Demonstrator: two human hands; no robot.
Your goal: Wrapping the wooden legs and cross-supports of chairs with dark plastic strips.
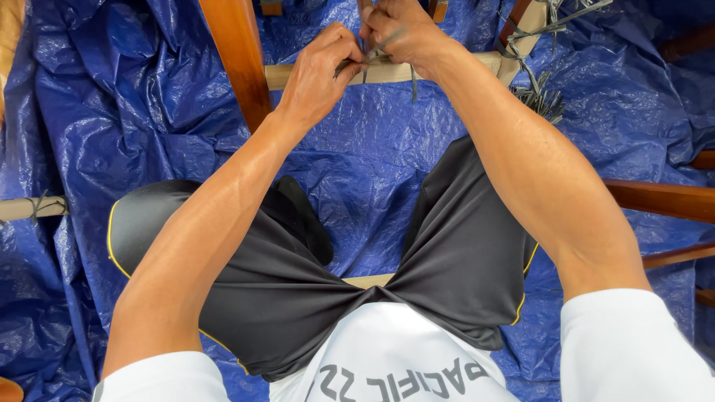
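Both hands meet at the top of the view: left hand (322, 71) and right hand (398, 31) each pinch thin grey strands (372, 53) tight. Those strands sit against the pale wooden rail (387, 72), above the blue tarp (149, 97).

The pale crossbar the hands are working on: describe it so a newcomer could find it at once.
Start from the blue tarp covering the floor. Near the top, the pale crossbar runs level between reddish varnished wooden legs, under the left hand and right hand. Unlike those glossy dark pieces, it is light, matte and wound with thin grey strips.
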